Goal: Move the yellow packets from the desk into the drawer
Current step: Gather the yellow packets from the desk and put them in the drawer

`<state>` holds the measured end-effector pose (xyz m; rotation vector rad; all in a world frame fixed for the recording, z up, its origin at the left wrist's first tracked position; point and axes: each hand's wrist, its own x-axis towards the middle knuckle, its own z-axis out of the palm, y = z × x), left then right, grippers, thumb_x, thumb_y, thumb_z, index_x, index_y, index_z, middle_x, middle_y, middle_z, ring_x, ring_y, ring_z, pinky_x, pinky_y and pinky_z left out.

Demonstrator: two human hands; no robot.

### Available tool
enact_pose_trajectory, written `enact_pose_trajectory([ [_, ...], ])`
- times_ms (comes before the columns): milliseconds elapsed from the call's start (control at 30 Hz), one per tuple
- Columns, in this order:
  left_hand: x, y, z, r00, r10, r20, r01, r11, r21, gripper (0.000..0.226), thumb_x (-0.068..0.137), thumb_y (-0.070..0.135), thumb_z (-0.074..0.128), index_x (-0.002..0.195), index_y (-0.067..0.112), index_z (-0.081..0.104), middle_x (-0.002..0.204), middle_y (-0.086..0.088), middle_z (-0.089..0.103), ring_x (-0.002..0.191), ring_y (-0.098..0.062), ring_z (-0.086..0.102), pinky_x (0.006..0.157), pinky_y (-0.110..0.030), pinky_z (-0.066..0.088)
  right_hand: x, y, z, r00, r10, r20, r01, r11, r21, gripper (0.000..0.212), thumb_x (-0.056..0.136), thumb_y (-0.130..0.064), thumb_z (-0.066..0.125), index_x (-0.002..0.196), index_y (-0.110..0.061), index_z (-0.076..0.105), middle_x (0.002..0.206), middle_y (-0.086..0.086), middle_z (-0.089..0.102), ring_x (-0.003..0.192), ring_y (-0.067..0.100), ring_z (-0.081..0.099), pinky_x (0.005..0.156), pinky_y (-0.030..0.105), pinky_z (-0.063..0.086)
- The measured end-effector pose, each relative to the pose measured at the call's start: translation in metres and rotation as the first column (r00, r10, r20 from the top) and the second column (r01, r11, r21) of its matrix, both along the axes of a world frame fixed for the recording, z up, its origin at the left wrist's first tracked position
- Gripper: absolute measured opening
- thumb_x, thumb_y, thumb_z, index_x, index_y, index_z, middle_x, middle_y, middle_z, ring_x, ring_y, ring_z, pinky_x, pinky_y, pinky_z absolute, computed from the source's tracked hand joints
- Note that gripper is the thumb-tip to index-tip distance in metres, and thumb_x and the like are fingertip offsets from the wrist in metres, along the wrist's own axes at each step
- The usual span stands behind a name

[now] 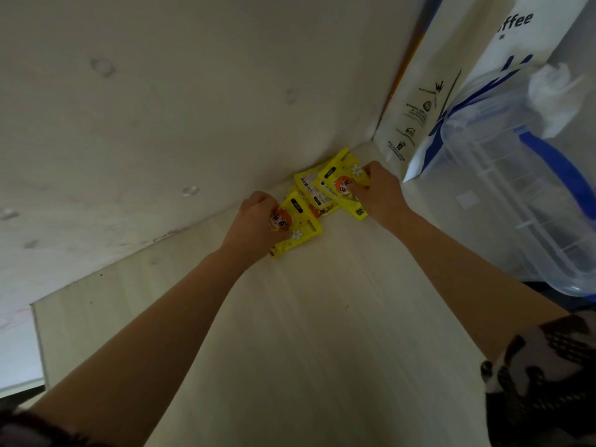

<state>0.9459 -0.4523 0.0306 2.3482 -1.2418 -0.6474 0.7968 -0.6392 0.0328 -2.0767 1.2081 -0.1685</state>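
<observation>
Several yellow packets with a cartoon face lie in a small pile on the pale desk, pushed against the wall at the far corner. My left hand grips the nearest yellow packet at the pile's left end. My right hand has its fingers on the far yellow packet at the right end, pinching its edge. Between them more yellow packets lie overlapped and partly hidden. No drawer is in view.
A white and blue paper bag printed "coffee" stands at the right, close to my right hand. A clear plastic bin with a blue handle sits beside it. The desk's left edge drops off at the lower left.
</observation>
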Motion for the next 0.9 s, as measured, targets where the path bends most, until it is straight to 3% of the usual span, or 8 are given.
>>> enact_pose_trajectory([
  [133,-0.003,-0.013,-0.007,0.998,0.069,0.002,-0.069,0.996,0.065,0.044,0.071,0.028,0.079,0.102,0.008,0.056,0.112,-0.012,0.053,0.103,-0.03,0.049,0.078,-0.027,0.032,0.006,0.003,-0.005,1.0,-0.027,-0.001,0.026,1.0,-0.016,0.037,0.086,-0.031,0.064,0.107,-0.005,0.048,0.094,0.011,0.058,0.095,0.037,0.057,0.082,0.047,0.048],
  [333,-0.015,-0.017,0.001,0.978,0.203,-0.05,-0.198,0.977,0.078,0.049,0.073,0.023,0.079,0.109,0.004,0.05,0.106,-0.013,0.053,0.095,-0.027,0.051,0.071,-0.031,0.035,0.002,-0.003,-0.01,0.98,-0.089,-0.18,0.083,0.996,-0.041,0.054,0.08,-0.034,0.071,0.123,-0.013,0.046,0.121,0.012,0.056,0.114,0.035,0.049,0.092,0.045,0.042],
  [433,-0.018,-0.015,0.005,0.966,0.237,-0.107,-0.229,0.97,0.08,0.05,0.073,0.021,0.079,0.108,0.007,0.047,0.1,-0.009,0.055,0.087,-0.023,0.051,0.068,-0.033,0.043,-0.005,-0.008,-0.01,0.982,-0.124,-0.141,0.127,0.992,0.012,0.063,0.077,-0.033,0.076,0.129,-0.014,0.044,0.127,0.012,0.052,0.115,0.031,0.052,0.096,0.046,0.044],
  [500,-0.018,-0.009,0.007,0.949,0.274,-0.156,-0.259,0.959,0.112,0.051,0.073,0.021,0.079,0.111,0.012,0.045,0.099,-0.007,0.058,0.085,-0.023,0.055,0.067,-0.035,0.051,-0.01,-0.013,-0.009,0.989,-0.087,-0.122,0.091,0.995,0.028,0.055,0.077,-0.031,0.076,0.122,-0.009,0.053,0.122,0.015,0.057,0.103,0.029,0.059,0.083,0.037,0.05],
  [567,-0.016,0.0,0.01,0.922,0.328,-0.208,-0.302,0.942,0.145,0.057,0.071,0.019,0.081,0.115,0.017,0.043,0.101,-0.009,0.06,0.084,-0.024,0.062,0.065,-0.035,0.056,-0.016,-0.017,-0.005,0.993,-0.044,-0.108,0.043,0.999,-0.013,0.038,0.078,-0.029,0.074,0.107,-0.007,0.063,0.108,0.018,0.062,0.084,0.026,0.061,0.064,0.027,0.044],
  [700,-0.007,0.02,0.02,0.877,0.401,-0.265,-0.355,0.912,0.207,0.067,0.07,0.016,0.082,0.125,0.018,0.045,0.105,-0.006,0.057,0.072,-0.014,0.06,0.055,-0.027,0.05,-0.017,-0.013,0.012,1.0,-0.004,0.027,0.005,0.999,-0.037,0.03,0.079,-0.024,0.074,0.091,0.002,0.066,0.083,0.019,0.06,0.07,0.024,0.057,0.056,0.028,0.039],
  [800,0.004,0.037,0.028,0.935,0.323,-0.145,-0.273,0.919,0.284,0.041,0.068,0.022,0.082,0.102,0.011,0.063,0.095,-0.008,0.066,0.084,-0.026,0.065,0.07,-0.036,0.055,-0.01,-0.011,0.024,0.992,0.121,0.038,-0.118,0.991,-0.06,0.026,0.082,-0.024,0.072,0.08,0.0,0.061,0.08,0.013,0.05,0.072,0.021,0.048,0.06,0.027,0.034],
  [900,0.013,0.051,0.038,0.924,0.334,-0.188,-0.272,0.917,0.291,0.024,0.069,0.021,0.082,0.086,0.01,0.068,0.083,-0.009,0.071,0.082,-0.028,0.069,0.075,-0.042,0.057,-0.001,-0.016,0.024,0.968,0.25,0.009,-0.249,0.967,-0.047,0.025,0.085,-0.027,0.069,0.092,-0.004,0.063,0.097,0.012,0.054,0.089,0.025,0.054,0.08,0.031,0.041],
])
